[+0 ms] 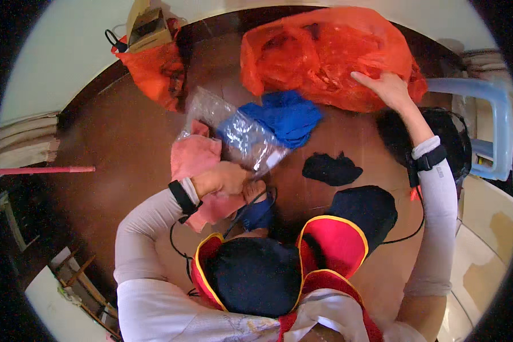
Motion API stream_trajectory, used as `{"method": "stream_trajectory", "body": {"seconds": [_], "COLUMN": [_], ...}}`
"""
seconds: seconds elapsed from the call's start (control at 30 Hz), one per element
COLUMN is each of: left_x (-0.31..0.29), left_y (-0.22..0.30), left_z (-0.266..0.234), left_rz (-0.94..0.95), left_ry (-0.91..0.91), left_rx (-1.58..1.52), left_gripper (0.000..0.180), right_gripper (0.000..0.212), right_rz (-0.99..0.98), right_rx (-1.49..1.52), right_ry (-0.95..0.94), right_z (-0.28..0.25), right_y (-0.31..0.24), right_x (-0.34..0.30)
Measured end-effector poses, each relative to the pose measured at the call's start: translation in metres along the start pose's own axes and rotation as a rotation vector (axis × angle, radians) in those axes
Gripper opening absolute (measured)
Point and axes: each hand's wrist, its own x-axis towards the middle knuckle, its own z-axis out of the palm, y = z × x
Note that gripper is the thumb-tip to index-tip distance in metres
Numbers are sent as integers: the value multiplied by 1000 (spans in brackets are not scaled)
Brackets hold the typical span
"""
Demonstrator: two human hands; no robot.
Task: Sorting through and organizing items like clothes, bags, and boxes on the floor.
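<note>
My left hand (225, 178) is closed at the lower end of a clear plastic bag (242, 137), apparently gripping its edge. Beneath that hand a pink cloth (196, 158) hangs down beside my foot. My right hand (386, 90) reaches far forward to a large, crumpled orange-red plastic bag (325, 54). Its thumb points away from the other fingers, whose tips are hidden at the bag. Blue cloth (293, 119) lies partly under the clear bag. A small black cloth (332, 169) rests on the floor between my hands.
A smaller orange-red bag (157, 71) with an open cardboard box (149, 34) stands at the far left. To the right are a light-blue plastic stool (501, 131) and a black bag (447, 142). Black padding with red lining (336, 239) covers my legs. Dark cords trail nearby.
</note>
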Motion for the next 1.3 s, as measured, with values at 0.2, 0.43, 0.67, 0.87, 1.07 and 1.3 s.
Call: {"method": "stream_trajectory", "body": {"seconds": [0.2, 0.43, 0.67, 0.87, 1.07, 1.3], "left_x": [-7, 76, 122, 101, 115, 181], "left_y": [18, 26, 24, 47, 47, -13], "left_z": [-22, -63, -69, -105, -151, -190], "left_rz": [167, -35, -297, -390, -75, 82], "left_ry": [-26, 786, 674, 582, 970, 1093], "left_rx": [-86, 139, 377, -128, -5, -507], "left_gripper": [27, 57, 86, 78, 71, 55], "right_gripper": [45, 44, 54, 49, 42, 32], "right_rz": [-38, -389, -469, -522, -432, -551], "right_rx": [1091, 1434, 1770, 1854, 1908, 1808], "right_ry": [218, 52, -215, -123, -90, 15], "right_z": [12, 3, -55, -53, -68, -131], "right_y": [41, 39, 44, 66, 49, 25], "right_x": [9, 0, -20, -21, -34, -80]}}
